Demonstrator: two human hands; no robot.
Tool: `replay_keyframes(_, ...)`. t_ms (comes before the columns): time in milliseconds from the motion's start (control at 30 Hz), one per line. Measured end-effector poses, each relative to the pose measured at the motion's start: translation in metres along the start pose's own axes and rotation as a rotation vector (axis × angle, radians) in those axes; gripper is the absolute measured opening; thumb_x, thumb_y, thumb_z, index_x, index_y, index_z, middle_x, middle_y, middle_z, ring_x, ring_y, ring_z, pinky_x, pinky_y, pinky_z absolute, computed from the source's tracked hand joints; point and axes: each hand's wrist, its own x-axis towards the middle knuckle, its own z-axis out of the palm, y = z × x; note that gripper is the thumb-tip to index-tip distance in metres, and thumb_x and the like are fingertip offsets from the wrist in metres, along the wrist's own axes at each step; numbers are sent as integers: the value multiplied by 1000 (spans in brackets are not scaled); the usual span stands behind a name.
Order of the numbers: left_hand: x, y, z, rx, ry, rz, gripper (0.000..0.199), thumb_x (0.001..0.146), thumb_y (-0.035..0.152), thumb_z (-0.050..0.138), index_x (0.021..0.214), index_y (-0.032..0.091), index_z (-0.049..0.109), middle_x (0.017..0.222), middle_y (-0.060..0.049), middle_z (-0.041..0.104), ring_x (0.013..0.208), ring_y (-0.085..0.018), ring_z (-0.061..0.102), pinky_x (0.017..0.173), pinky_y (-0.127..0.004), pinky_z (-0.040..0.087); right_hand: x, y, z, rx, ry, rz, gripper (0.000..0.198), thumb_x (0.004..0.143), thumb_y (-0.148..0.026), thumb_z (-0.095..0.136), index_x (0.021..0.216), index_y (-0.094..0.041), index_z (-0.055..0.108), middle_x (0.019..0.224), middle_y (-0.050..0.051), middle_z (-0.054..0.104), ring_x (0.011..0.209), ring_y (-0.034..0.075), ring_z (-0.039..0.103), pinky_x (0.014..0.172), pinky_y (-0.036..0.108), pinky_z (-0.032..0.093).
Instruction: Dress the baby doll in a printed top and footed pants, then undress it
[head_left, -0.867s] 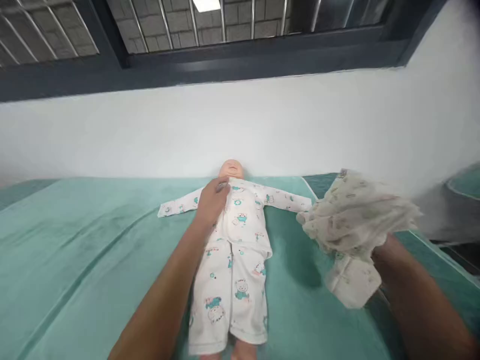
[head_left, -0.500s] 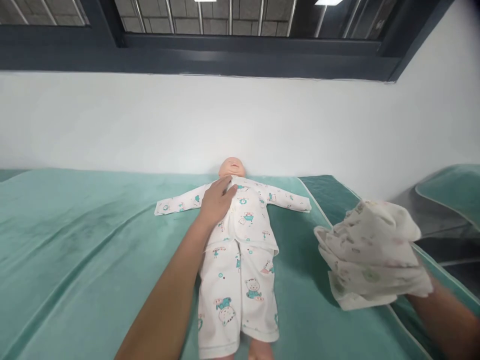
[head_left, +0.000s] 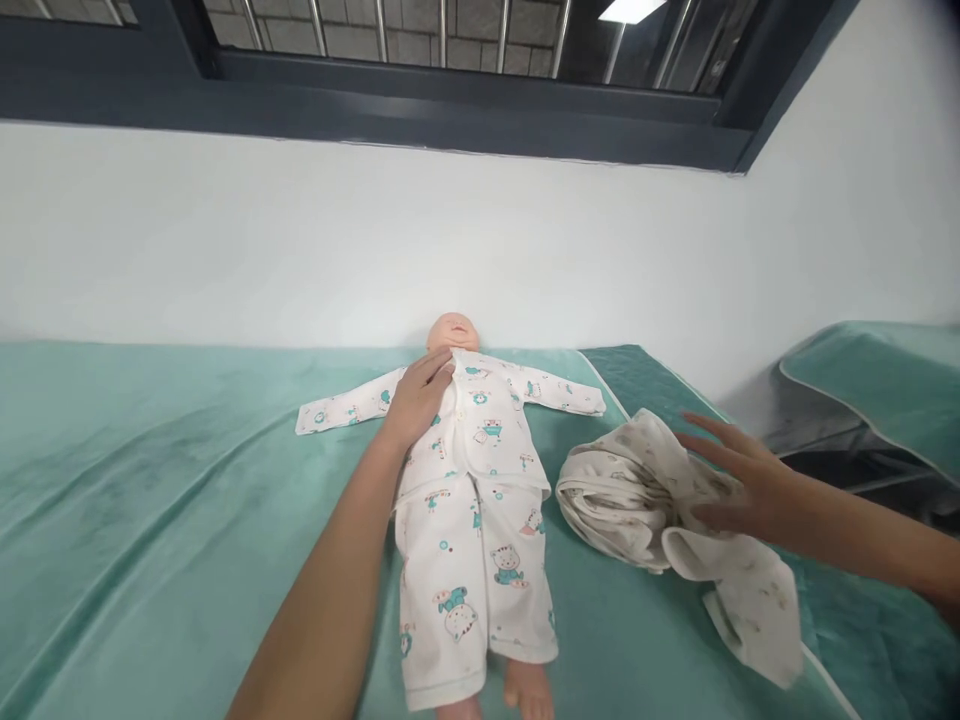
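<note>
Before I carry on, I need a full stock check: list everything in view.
doll: one, pinkish, on its back, centre
printed top: one, white, on the doll
printed trousers: one, white, below the top
cloth bundle: one, off-white, right of the doll
cover: one, green, under the doll
folded cloth: one, green, far right
wall: white, behind
window frame: one, dark, above
bars: several, silvery, in the window
left hand: one, bare, on the top
right hand: one, bare, at the bundle
</note>
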Motion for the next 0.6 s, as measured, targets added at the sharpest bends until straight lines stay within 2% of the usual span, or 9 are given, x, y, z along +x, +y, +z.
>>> replay_keyframes(33, 1, 0, 0, 3, 2, 2, 44, 94, 42, 42, 129, 27, 65, 145, -1, 55, 138, -22, 45, 119, -40, 31, 0, -9, -7, -69, -134, 3, 61, 49, -63, 79, 107, -44, 74, 142, 14, 54, 124, 42, 56, 79, 57, 52)
replay_keyframes(67, 2, -1, 0, 7, 2, 7, 44, 94, 42, 43, 128, 27, 65, 145, -1, 55, 138, -22, 45, 120, -40, 30, -2, -20, -9, -85, -144, -8, 58, 60, -62, 74, 116, -48, 69, 149, 8, 47, 132, 41, 49, 88, 60, 50)
replay_keyframes(133, 3, -2, 1, 15, -2, 14, 43, 93, 42, 43, 127, 28, 66, 144, 0, 56, 138, -22, 45, 120, -40, 30, -6, -49, 4, -19, -54, -68, 48, 77, -55, 66, 125, -49, 61, 154, 2, 41, 137, 35, 45, 100, 58, 46)
replay_keyframes(200, 4, -3, 1, 20, -4, 13, 43, 94, 43, 43, 127, 29, 65, 145, 0, 55, 139, -22, 44, 120, -41, 29, -9, -80, 40, 187, 48, -121, 41, 83, -47, 64, 124, -42, 59, 151, 2, 42, 140, 30, 41, 111, 54, 39)
replay_keyframes(300, 3, -5, 0, 23, -2, 0, 43, 94, 44, 42, 129, 30, 64, 146, 1, 54, 140, -22, 43, 121, -41, 28, 3, -116, 104, 578, 127, -70, 34, 85, -41, 61, 118, -33, 58, 148, 4, 43, 142, 26, 36, 115, 52, 34)
replay_keyframes(367, 2, -6, 0, 26, -5, -5, 43, 95, 44, 42, 129, 30, 64, 147, 1, 53, 140, -22, 42, 121, -40, 28, 25, -128, 130, 743, 179, 79, 34, 82, -36, 63, 115, -30, 58, 144, 5, 48, 140, 25, 39, 116, 51, 32)
replay_keyframes(433, 3, -6, 0, 34, -10, -6, 43, 95, 44, 42, 130, 31, 63, 147, 2, 52, 141, -21, 42, 121, -39, 28, 55, -133, 141, 904, 289, 248, 36, 78, -32, 64, 113, -27, 58, 136, 5, 54, 135, 23, 45, 115, 47, 34)
replay_keyframes(500, 3, -5, 0, 44, -14, -10, 43, 95, 43, 42, 130, 32, 63, 148, 2, 52, 141, -21, 41, 121, -39, 27, 86, -135, 147, 1062, 378, 325, 33, 74, -30, 64, 106, -26, 58, 128, 4, 58, 127, 21, 52, 109, 42, 41)
replay_keyframes(600, 4, -4, 0, 54, -18, -26, 43, 95, 42, 42, 131, 31, 62, 147, 3, 52, 141, -20, 41, 121, -38, 27, 122, -140, 162, 1189, 275, 300, 23, 71, -29, 63, 92, -23, 58, 111, 3, 65, 109, 19, 62, 97, 37, 49)
